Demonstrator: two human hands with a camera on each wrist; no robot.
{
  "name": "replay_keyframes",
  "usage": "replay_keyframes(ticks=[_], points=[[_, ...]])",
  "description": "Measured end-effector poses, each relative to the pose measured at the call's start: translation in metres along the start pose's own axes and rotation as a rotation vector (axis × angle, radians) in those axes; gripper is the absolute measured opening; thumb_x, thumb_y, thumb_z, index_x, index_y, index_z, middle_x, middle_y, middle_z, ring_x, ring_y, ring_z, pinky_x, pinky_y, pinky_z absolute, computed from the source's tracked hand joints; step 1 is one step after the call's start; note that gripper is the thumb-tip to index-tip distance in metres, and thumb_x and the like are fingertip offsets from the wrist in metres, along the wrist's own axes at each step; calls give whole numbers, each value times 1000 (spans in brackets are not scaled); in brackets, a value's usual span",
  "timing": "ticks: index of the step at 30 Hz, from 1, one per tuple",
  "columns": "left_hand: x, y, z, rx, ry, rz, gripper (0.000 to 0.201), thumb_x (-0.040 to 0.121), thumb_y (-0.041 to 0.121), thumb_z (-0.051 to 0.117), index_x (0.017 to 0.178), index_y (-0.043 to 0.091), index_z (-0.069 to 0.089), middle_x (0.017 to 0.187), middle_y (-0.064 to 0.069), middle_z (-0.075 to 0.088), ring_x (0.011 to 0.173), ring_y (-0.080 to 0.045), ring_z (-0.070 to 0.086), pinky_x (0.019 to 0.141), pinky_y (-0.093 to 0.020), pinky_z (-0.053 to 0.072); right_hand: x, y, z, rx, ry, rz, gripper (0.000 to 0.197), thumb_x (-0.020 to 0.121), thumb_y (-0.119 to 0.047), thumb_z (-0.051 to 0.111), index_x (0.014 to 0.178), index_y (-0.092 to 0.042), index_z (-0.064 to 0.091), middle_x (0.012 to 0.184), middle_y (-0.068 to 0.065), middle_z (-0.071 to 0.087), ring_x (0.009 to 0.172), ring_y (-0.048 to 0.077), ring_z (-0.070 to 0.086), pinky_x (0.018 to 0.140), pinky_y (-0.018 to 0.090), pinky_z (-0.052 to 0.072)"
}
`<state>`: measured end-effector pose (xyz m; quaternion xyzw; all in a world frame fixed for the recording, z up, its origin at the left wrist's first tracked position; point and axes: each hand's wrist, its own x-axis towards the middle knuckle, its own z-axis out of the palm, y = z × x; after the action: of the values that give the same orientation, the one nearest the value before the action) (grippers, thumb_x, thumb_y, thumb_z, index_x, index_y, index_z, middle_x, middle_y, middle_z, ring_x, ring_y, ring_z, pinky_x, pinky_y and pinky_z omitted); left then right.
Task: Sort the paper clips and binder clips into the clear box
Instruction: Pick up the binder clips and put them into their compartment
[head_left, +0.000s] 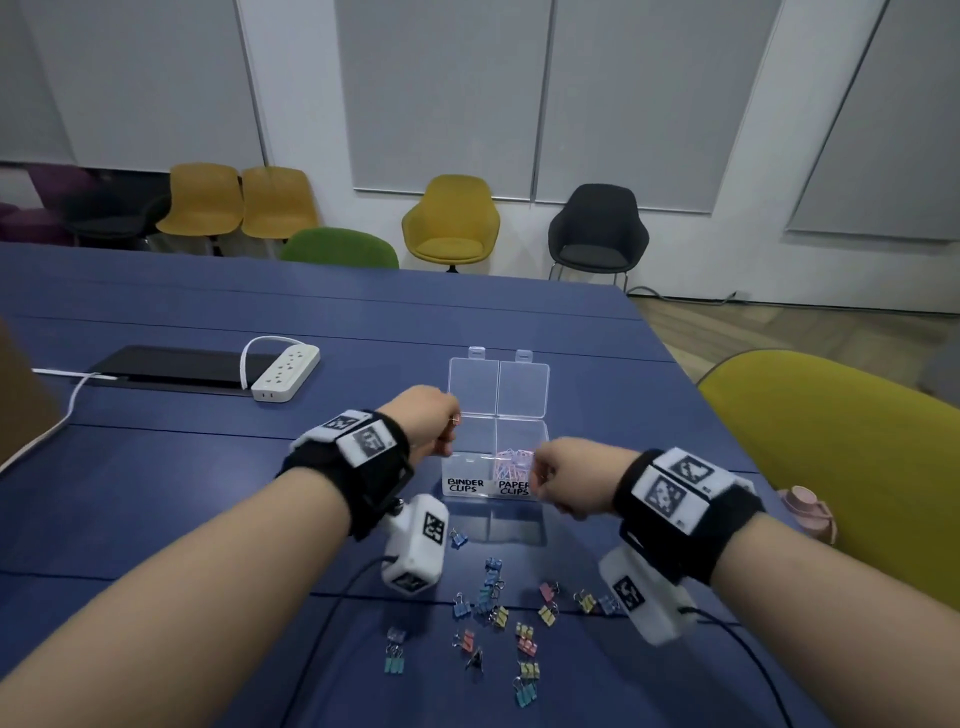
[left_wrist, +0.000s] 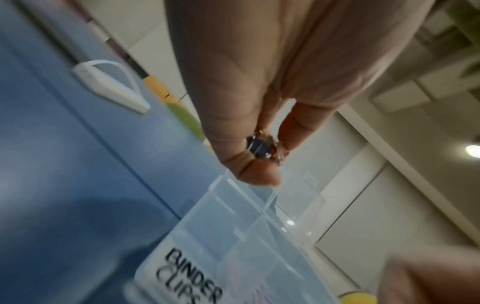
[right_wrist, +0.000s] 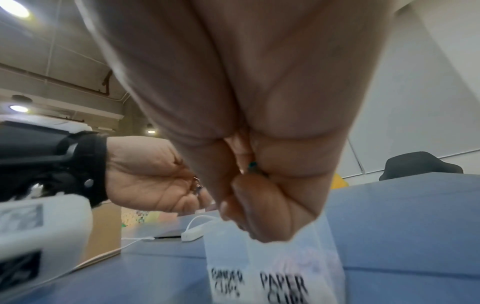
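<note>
Your left hand (head_left: 426, 426) pinches a dark binder clip (left_wrist: 259, 147) above the clear box (head_left: 496, 457). Your right hand (head_left: 569, 480), curled beside its paper-clip compartment, grips something small and teal (right_wrist: 252, 164). Loose binder clips (head_left: 498, 618) lie nearer you.

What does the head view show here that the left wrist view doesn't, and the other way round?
Only the head view shows the loose binder clips scattered on the blue table, the pink paper clips in the PAPER CLIPS compartment, and the right hand. Only the left wrist view shows the dark blue binder clip pinched in the left hand. Both show the clear box, its BINDER CLIPS label and the white power strip.
</note>
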<state>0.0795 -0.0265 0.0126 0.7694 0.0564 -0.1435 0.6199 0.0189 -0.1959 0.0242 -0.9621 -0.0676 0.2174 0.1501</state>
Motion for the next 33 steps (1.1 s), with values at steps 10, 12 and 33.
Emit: replay_keyframes(ticks=[10,12,33], points=[[24,2,-4,139,12,69,5,90,10,53,93,11,57,95,-10,56,88,-25,53,76,-35,48,71,-34,-31,102,199,-23,4,87,-10,58,83,-9,56,61,3,54,56,21,52,60,29,46],[20,-1,-11,138,42,102,7,91,12,52,87,10,57,92,-9,56,87,-22,54,69,-32,47,77,-39,-32,248,215,-27,13,86,-6,61,77,-11,53,66,6,58,60,24,58,67,32,51],[-43,-88,-34,1190,-255,41,66,69,30,78,126,26,45,117,0,58,101,-19,59,91,-34,51,-41,68,57,124,-240,177,59,62,-30,86,102,-29,43,80,7,64,47,21,61,46,31,53]])
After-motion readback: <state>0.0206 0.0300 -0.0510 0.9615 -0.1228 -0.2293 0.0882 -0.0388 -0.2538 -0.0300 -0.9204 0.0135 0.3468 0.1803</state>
